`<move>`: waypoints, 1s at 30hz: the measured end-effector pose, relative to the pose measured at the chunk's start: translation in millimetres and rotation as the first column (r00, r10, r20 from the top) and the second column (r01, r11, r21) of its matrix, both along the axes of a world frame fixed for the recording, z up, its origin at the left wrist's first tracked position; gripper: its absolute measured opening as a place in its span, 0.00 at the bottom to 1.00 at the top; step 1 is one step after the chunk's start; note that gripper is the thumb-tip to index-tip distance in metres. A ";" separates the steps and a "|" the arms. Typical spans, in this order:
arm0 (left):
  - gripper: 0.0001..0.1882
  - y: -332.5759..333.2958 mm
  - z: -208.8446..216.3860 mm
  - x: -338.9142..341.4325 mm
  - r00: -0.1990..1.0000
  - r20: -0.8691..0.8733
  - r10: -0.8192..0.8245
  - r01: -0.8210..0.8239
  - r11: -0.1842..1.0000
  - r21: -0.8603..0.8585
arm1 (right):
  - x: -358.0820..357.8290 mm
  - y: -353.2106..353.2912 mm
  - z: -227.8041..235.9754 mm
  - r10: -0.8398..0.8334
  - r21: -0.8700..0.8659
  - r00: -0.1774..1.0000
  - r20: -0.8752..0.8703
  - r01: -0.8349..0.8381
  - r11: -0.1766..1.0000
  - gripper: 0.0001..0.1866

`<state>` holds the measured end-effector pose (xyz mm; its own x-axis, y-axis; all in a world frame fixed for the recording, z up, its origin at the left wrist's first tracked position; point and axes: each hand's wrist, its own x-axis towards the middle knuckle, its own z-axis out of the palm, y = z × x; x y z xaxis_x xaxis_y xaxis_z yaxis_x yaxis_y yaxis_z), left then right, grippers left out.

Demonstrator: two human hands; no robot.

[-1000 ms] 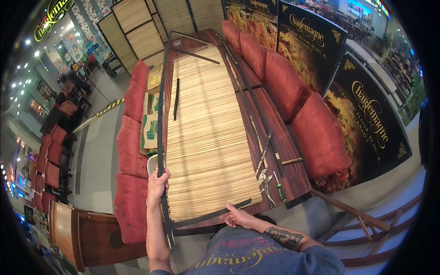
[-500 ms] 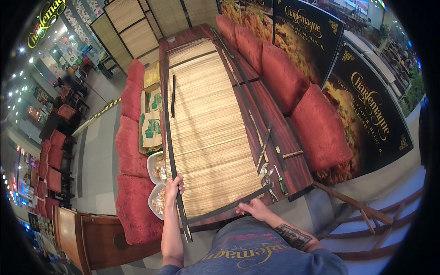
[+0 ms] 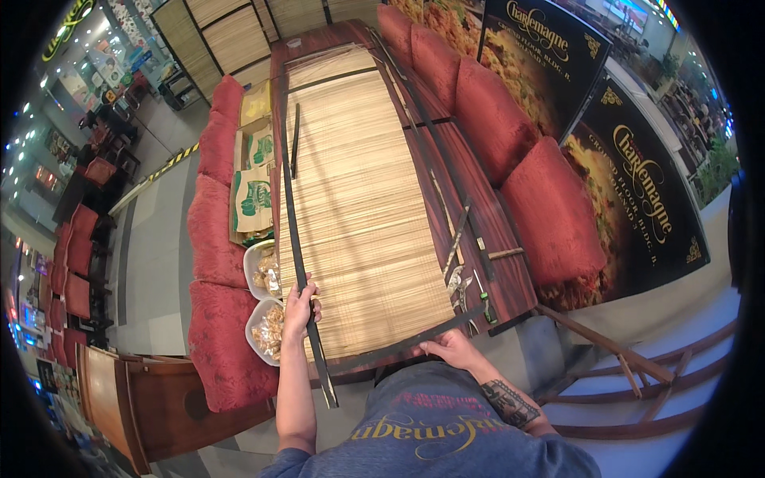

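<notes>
Bamboo mat (image 3: pixel 362 215) is lying on the dark table (image 3: pixel 511 291) straight ahead, its long axis running away from the person (image 3: pixel 434 410). Nearest, the right hand (image 3: pixel 453 349) is resting, curled, at the front black strip (image 3: pixel 386 351) along the mat's short edge; whether it is pinching is unclear. Slightly farther, the left hand (image 3: pixel 300 309) is gripping the long black strip (image 3: pixel 296 243) that is running along the mat's left side. Beyond, a crosswise black strip (image 3: pixel 335 79) is spanning the far end.

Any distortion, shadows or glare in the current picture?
Head view: fisheye distortion bows the right edge of the long, pale bamboo-slat mat, corners black; head view: soft shadows streak that mat; head view: a bright blue rectangular screen glows at upper right.
</notes>
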<state>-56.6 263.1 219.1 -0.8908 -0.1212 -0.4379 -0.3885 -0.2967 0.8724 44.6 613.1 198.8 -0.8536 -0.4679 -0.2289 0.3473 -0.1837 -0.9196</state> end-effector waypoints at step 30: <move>0.25 48.1 74.7 77.9 0.998 -0.061 -0.024 0.045 0.924 0.379 | -11.6 -34.5 31.3 -0.509 -0.512 0.861 -0.013 0.431 0.743 0.01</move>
<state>21.4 311.2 293.8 -0.9151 0.0758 -0.3960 -0.3597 -0.5973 0.7168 32.9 578.6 230.1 -0.9984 -0.0128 0.0542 -0.0289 -0.7130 -0.7006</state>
